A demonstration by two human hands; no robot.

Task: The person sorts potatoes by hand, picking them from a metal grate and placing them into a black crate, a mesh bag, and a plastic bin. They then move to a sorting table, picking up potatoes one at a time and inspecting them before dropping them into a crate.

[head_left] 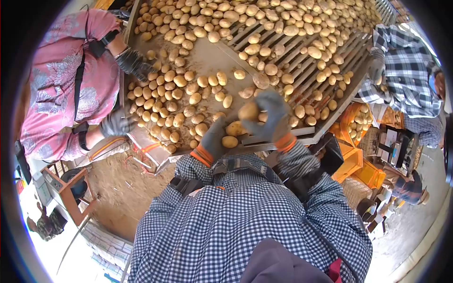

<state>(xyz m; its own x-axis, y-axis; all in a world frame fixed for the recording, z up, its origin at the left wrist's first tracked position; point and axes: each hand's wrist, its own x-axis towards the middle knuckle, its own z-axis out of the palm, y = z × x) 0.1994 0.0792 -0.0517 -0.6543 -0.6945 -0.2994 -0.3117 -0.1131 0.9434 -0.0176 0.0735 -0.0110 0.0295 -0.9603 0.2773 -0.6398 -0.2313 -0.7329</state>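
Note:
My right hand (272, 115), in a grey glove with an orange cuff, is closed on a potato (248, 112) above the front edge of the sorting table (207, 54). Just left of it, my left hand (212, 140), gloved the same way, has its fingers curled against a potato (230, 142) by the table's rim. A second, larger potato (235, 128) lies beside those fingers. Part of the left fingers is hidden. Many loose potatoes (163, 96) cover the table to the left of my hands.
Slatted bars (302, 70) carry more potatoes at the right and back. A co-worker in pink (71, 75) works at the left with gloved hands; another in a checked shirt (401, 66) stands at the right. Orange chutes (351, 160) hang below the table's right side.

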